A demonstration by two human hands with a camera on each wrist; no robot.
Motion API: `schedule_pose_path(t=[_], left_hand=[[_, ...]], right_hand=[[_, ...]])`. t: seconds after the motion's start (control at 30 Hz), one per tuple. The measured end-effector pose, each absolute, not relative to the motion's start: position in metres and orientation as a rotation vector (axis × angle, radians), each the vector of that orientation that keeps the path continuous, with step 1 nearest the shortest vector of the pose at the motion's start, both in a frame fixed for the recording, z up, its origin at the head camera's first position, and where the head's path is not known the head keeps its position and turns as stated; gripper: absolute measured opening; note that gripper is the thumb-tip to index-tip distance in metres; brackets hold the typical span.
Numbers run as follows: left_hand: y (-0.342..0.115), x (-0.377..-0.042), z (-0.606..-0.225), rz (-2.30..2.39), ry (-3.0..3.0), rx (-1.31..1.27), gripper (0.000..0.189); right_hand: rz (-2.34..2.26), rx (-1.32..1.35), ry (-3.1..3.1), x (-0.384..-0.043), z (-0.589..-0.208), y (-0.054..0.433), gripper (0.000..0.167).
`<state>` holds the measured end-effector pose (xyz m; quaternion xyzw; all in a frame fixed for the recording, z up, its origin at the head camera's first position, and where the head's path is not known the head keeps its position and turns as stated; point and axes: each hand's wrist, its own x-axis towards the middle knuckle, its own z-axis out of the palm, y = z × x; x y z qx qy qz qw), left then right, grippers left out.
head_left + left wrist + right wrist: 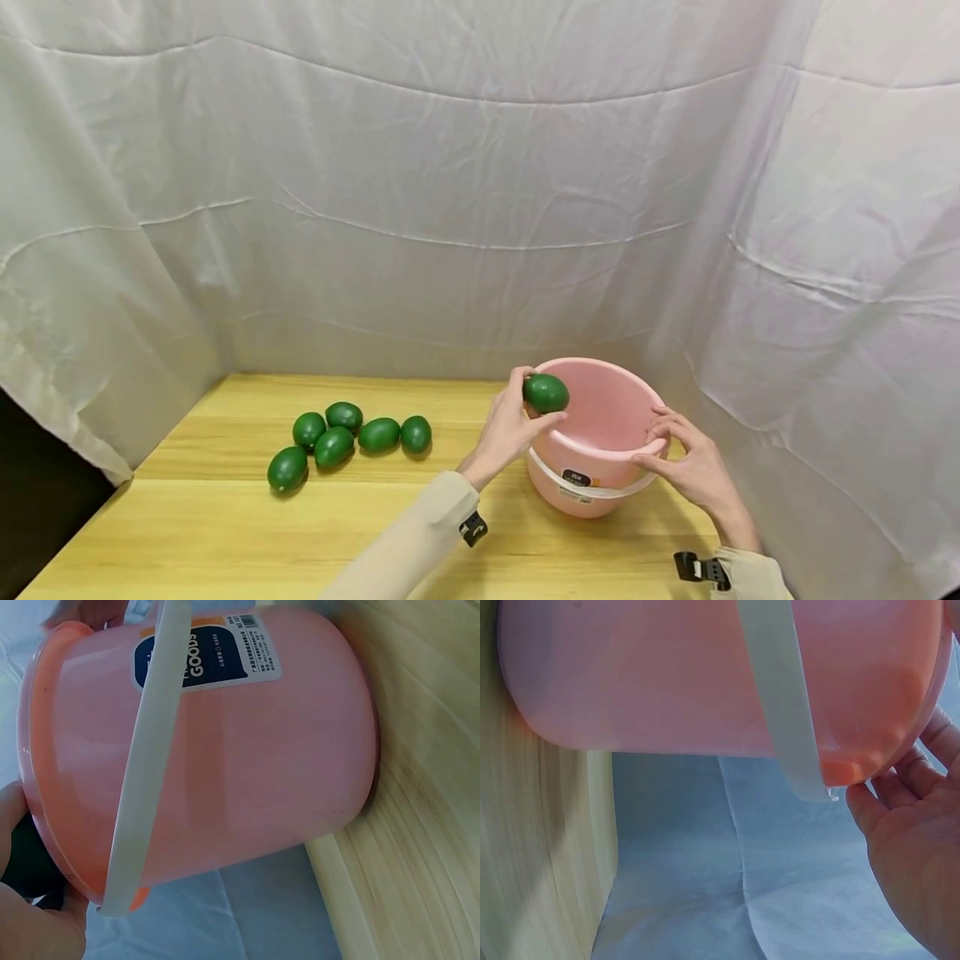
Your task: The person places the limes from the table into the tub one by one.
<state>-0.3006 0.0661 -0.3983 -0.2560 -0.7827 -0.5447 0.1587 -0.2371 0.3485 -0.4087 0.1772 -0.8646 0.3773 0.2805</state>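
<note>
My left hand (507, 422) holds a dark green avocado-like fruit (546, 393) between fingers and thumb, at the left rim of a pink bucket (581, 479). In the left wrist view the fruit (31, 859) shows partly, beside the bucket's rim. On the opposite side my right hand (690, 458) grips the bucket's rim, thumb outside and fingers over the edge. The right wrist view shows that hand (919, 825) pinching the rim near the handle's end. A white handle (146, 765) hangs down across the bucket's front. The bucket's floor is hidden.
Several green fruits (333, 447) of the same kind lie grouped on the wooden table (225, 525), left of the bucket. Pale cloth curtains (450, 208) hang behind the table and at both sides. A dark label (217, 656) sits on the bucket's front.
</note>
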Motion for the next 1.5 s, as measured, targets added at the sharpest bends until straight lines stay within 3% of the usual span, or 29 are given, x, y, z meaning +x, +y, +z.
schedule_pose_path(t=[0.87,1.17,1.5], left_hand=[[0.068,-0.302,-0.397,-1.583,-2.214,-0.720,0.064],[0.065,-0.304,-0.394,-1.680,-2.099,-0.703,0.050],[0.053,-0.305,-0.393,-1.684,-2.047,-0.630,0.020]], right_hand=[[0.992,0.458,-2.326,-0.237,-0.409,0.349,0.031],[0.998,0.474,-2.315,-0.236,-0.410,0.348,0.031],[0.986,0.456,-2.331,-0.236,-0.409,0.347,0.030]])
